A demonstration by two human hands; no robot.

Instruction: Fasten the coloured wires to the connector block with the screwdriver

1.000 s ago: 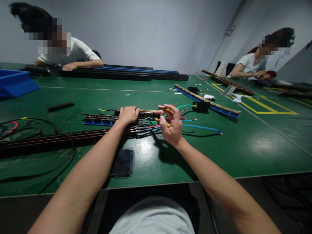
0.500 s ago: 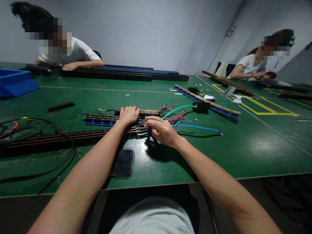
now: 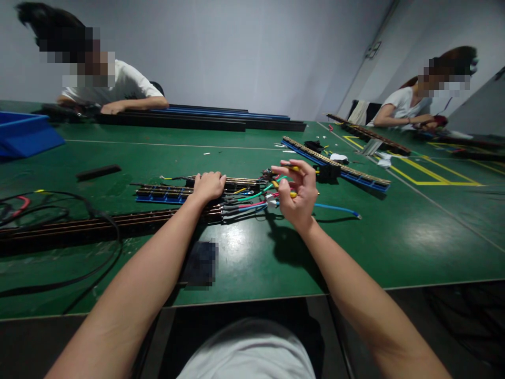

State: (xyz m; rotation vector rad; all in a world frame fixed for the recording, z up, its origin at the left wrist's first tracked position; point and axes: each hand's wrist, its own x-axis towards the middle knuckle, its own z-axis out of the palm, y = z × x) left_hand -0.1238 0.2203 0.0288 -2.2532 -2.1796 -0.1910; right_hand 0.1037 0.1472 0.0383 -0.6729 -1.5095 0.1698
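Observation:
My left hand (image 3: 208,186) rests as a loose fist on the end of a long copper-and-black rail (image 3: 118,220), pressing it onto the green table (image 3: 244,252). Coloured wires (image 3: 248,202) fan out from the rail's end toward the right. My right hand (image 3: 296,195) is raised just above them, palm toward me, fingers curled round a yellow-handled tool (image 3: 284,190) and pinching a wire end. A blue wire (image 3: 335,208) runs on to the right across the table.
A short blue-and-copper rail piece (image 3: 163,193) lies behind my left hand. Another rail (image 3: 339,167) lies at the right, black cables (image 3: 59,210) at the left, a blue bin (image 3: 23,134) far left. Two other people work at the back left and back right.
My right hand dipped to the wires beside my left hand, then rose and moved right with the yellow tool and a wire. My left hand stayed on the rail.

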